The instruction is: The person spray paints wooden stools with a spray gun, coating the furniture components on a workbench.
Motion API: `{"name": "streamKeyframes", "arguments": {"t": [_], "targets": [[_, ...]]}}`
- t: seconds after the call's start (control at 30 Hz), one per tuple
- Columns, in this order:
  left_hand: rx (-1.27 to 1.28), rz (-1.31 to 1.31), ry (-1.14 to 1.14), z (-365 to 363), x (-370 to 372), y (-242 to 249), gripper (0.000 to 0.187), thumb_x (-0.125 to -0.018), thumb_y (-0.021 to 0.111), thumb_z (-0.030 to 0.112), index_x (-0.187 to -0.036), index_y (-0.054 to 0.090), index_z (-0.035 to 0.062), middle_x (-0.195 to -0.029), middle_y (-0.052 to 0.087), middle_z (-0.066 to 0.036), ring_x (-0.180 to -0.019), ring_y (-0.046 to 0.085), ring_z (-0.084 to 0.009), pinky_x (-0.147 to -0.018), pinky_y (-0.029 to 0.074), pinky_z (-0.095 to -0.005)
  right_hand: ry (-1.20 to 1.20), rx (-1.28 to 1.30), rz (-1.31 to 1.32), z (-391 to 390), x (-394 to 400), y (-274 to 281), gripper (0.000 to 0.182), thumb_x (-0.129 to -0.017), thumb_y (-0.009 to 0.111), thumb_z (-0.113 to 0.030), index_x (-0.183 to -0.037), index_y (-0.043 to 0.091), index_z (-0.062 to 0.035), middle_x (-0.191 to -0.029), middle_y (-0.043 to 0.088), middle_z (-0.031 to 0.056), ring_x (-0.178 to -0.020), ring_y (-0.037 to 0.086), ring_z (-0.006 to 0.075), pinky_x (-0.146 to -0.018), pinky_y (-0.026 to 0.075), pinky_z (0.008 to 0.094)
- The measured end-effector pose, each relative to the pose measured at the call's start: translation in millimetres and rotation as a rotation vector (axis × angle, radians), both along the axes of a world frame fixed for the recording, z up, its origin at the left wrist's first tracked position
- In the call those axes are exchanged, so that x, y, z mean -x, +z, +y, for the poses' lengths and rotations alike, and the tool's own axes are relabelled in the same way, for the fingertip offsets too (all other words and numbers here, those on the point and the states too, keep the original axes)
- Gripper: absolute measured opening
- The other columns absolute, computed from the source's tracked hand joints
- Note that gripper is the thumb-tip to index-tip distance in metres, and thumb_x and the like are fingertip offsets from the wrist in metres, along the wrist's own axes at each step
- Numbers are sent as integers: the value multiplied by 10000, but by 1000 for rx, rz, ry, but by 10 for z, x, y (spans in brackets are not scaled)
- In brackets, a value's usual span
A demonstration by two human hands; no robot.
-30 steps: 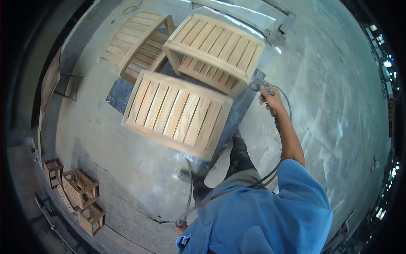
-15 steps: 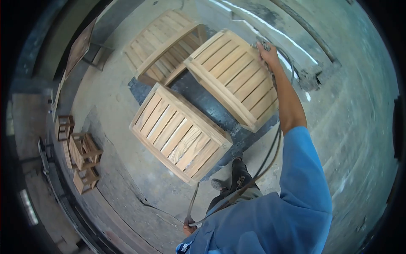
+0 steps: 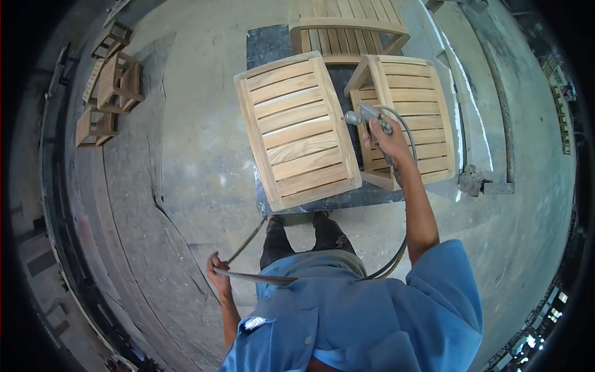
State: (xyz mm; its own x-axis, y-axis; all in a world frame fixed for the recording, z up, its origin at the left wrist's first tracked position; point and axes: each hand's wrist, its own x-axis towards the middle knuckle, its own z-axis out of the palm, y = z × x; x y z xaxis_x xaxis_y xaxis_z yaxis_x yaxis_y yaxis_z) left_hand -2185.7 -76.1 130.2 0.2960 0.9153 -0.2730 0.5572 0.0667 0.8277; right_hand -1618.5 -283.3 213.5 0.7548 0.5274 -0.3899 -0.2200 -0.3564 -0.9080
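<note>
My right hand [image 3: 385, 137] is wrapped round a metal spray gun [image 3: 372, 115], which has a hose attached and points left toward a slatted wooden piece [image 3: 299, 131]. The gun is above the gap between that piece and a second slatted wooden piece [image 3: 416, 111] on the right. My left hand [image 3: 217, 270], low on the left beside my body, is closed round a hose [image 3: 254, 277]. Both wooden pieces stand on a dark board [image 3: 266, 42].
A third slatted wooden piece [image 3: 347, 25] stands at the far edge of the board. Several small wooden stools [image 3: 118, 84] are at the upper left. A concrete lump with a metal bar [image 3: 474, 180] lies on the floor at right.
The view has turned and shifted. My right hand has brought the spray gun from the far side of the right piece to between the two pieces. My left hand has moved outward with the hose.
</note>
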Motion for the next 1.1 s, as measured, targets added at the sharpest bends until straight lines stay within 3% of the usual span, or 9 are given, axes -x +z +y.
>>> {"name": "streamKeyframes", "arguments": {"t": [0.07,0.23,0.3,0.37,0.4,0.53,0.7,0.9,1.1], "targets": [[36,-16,-12,286,19,-75,515,-958,568,417,-1125,589,-70,-724,502,1,-575,483,-79,-531,402,-240,22,-80,-62,55,288,139,454,-999,561,-278,-1413,514,-98,-718,577,18,-624,532,87,-604,453,242],[-59,75,-184,962,257,-548,358,-987,532,277,-1077,644,-52,-722,539,-25,-594,476,-89,-536,395,-244,-88,-69,-218,430,703,257,435,-981,593,-250,-1384,546,-95,-737,576,6,-643,533,82,-600,466,247],[-12,98,-247,1185,346,-589,335,-989,528,256,-1070,661,-41,-723,564,-60,-637,536,-110,-579,459,-270,-165,-30,-252,693,838,348,428,-975,601,-248,-1373,559,-96,-743,585,5,-646,535,80,-607,478,247],[53,67,-301,1422,563,-693,330,-990,527,249,-1075,660,-41,-716,564,-62,-640,558,-114,-589,479,-278,-225,-1,-327,850,890,275,426,-957,627,-272,-1333,591,-75,-828,642,33,-676,560,85,-666,518,267],[-115,76,-353,1636,912,-1210,315,-994,525,231,-1069,655,-47,-687,556,-45,-583,560,-110,-543,473,-270,-263,9,-384,924,906,209,425,-953,634,-277,-1321,598,-69,-859,661,43,-689,571,90,-685,522,270],[116,-61,-250,1897,1089,-1120,291,-993,534,214,-1079,649,-39,-674,547,-19,-551,541,-97,-514,462,-258,-359,133,-682,1169,931,-64,423,-934,657,-296,-1279,625,-53,-987,713,85,-811,640,117,-764,522,277],[113,-179,-249,2114,1301,-1272,294,-986,555,224,-1101,641,-32,-677,548,-12,-560,546,-98,-518,471,-257,-246,-19,-395,1593,1438,1,454,-923,672,-305,-1275,617,-24,-1063,712,110,-976,647,122,-846,503,274],[123,-101,-252,2156,1298,-1287,293,-974,567,212,-1128,631,-29,-686,546,-11,-574,574,-118,-535,493,-257,-112,-88,-274,1941,1730,-89,455,-929,666,-281,-1300,600,-26,-1061,710,99,-951,638,112,-832,504,267],[136,-176,-260,2088,1205,-1206,281,-939,566,166,-1138,629,-23,-721,572,-27,-604,598,-130,-569,521,-268,-289,-111,-333,1668,1469,-116,430,-942,655,-256,-1317,597,-53,-838,655,17,-694,569,64,-615,487,233]]}}
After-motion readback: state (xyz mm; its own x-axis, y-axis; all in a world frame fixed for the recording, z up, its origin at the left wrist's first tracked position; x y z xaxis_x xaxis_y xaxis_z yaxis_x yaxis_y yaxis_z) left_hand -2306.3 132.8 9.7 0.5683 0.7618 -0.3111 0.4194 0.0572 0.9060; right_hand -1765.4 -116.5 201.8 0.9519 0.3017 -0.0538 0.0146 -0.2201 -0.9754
